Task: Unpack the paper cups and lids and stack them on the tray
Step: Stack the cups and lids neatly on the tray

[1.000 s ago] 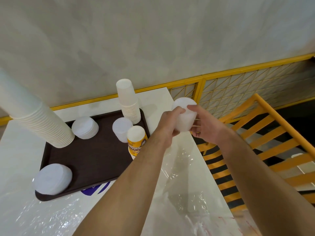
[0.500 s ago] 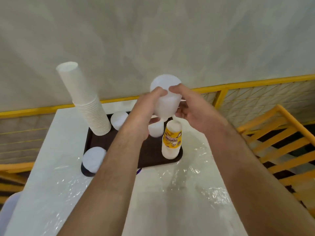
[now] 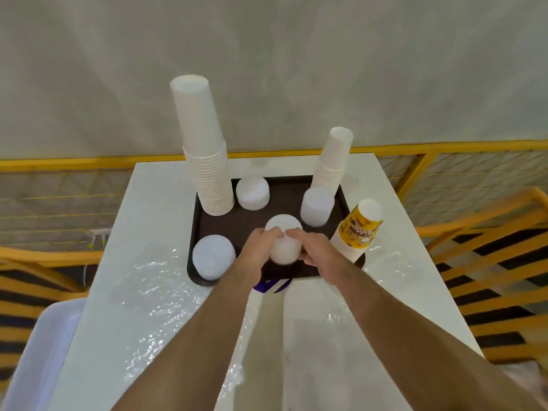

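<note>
A white stack of lids (image 3: 283, 243) stands at the front middle of the dark brown tray (image 3: 284, 188). My left hand (image 3: 257, 253) grips its left side and my right hand (image 3: 316, 250) its right side. On the tray also stand a tall stack of white cups (image 3: 204, 146) at the back left, a shorter cup stack (image 3: 333, 161) at the back right, and lid stacks at the back (image 3: 252, 192), the right (image 3: 316, 206) and the front left corner (image 3: 213, 256). A yellow printed cup stack (image 3: 357, 229) leans at the tray's right edge.
Clear plastic wrap (image 3: 166, 286) lies crumpled over the white table (image 3: 154, 185) in front of the tray. A purple printed scrap (image 3: 268, 285) peeks from under the tray. Yellow railings (image 3: 474, 149) run behind and to both sides. A pale bin (image 3: 38, 351) sits low left.
Both hands have carried the lid stack from the right of the table and up high, down onto the front middle of the tray. The view has swung to face the tray squarely.
</note>
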Demonstrator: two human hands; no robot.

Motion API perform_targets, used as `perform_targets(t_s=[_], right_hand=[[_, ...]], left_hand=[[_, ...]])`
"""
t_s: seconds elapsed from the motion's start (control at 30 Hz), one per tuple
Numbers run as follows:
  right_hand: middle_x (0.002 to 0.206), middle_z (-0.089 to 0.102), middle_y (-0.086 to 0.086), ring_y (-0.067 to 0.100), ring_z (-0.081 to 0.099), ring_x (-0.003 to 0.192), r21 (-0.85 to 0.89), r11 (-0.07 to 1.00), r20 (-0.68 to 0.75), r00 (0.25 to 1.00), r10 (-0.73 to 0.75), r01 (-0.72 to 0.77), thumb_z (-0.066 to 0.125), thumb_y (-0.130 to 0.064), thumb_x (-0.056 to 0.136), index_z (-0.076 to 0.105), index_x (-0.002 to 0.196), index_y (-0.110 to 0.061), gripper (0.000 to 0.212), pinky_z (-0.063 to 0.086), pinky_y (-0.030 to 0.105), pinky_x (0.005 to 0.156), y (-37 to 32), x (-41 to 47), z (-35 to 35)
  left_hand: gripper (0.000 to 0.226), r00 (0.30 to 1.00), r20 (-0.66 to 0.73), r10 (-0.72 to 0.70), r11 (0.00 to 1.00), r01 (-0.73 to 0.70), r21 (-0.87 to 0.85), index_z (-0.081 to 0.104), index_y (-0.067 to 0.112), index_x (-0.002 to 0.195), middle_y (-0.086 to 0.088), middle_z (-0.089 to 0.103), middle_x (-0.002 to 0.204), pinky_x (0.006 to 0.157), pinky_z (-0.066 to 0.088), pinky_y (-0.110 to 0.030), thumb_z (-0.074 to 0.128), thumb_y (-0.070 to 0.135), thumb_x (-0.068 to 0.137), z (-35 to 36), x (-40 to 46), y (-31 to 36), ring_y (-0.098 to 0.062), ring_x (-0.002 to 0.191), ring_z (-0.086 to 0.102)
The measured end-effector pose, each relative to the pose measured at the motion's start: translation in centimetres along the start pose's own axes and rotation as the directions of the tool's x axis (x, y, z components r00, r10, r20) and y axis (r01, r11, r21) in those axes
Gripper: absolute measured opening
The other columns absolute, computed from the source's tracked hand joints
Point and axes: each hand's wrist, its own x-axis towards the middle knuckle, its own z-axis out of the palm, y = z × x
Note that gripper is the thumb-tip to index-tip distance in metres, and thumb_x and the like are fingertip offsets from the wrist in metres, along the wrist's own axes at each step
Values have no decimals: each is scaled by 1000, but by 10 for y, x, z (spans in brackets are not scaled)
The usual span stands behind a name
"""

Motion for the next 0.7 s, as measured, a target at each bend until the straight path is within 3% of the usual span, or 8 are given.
perform_targets(t_s=[0.1, 0.23, 0.43, 0.57, 0.63, 0.7], right_hand=[[124, 61, 4, 21, 60, 111, -75, 997, -42, 999, 5, -9, 65, -55, 85, 57, 133, -16, 62, 45, 41, 107, 8, 11, 6], [119, 62, 4, 21, 59, 108, -273, 961, -102, 995, 11, -39, 56, -57, 91, 59, 131, -16, 57, 45, 35, 98, 11, 15, 9], [125, 62, 6, 24, 59, 112, -222, 974, -117, 993, 24, -50, 60, -55, 87, 55, 138, -14, 66, 47, 40, 103, 12, 19, 9], [144, 52, 7, 25, 50, 128, -175, 981, -125, 990, 63, -85, 57, -59, 91, 41, 150, -13, 76, 39, 35, 104, 7, 9, 6], [147, 49, 6, 26, 48, 132, -220, 971, -161, 985, 54, -89, 54, -58, 94, 41, 150, -12, 74, 38, 36, 102, 9, -3, 1], [131, 59, 11, 27, 56, 117, -313, 949, -194, 981, -23, -39, 52, -48, 99, 56, 135, -8, 54, 42, 37, 95, 14, -21, -9]], left_hand=[[49, 1000, 9, 1, 996, -2, 89, 46, 16, 137, -10, 51, 126, 104, 45, -45, 57, 32, 92, 0, 16, -8, -26, 112, 52], [50, 999, 41, -10, 969, 0, 249, 46, 17, 139, -10, 52, 129, 104, 44, -44, 56, 35, 94, -1, 25, -13, -27, 115, 52], [57, 998, 68, 17, 953, -37, 301, 43, 16, 144, -9, 52, 134, 104, 45, -42, 57, 38, 94, -5, 29, -16, -26, 117, 51], [71, 999, 40, 33, 964, -43, 262, 32, 20, 152, -6, 44, 145, 106, 43, -43, 57, 50, 93, -13, 14, -16, -27, 127, 47], [56, 997, -10, 80, 976, -76, 206, 43, 19, 140, -5, 48, 137, 94, 47, -35, 57, 47, 94, -17, -1, -18, -22, 116, 51], [34, 979, -104, 173, 972, -153, 176, 52, 15, 118, -7, 53, 123, 70, 47, -27, 60, 38, 94, -21, -18, -23, -14, 91, 54]])
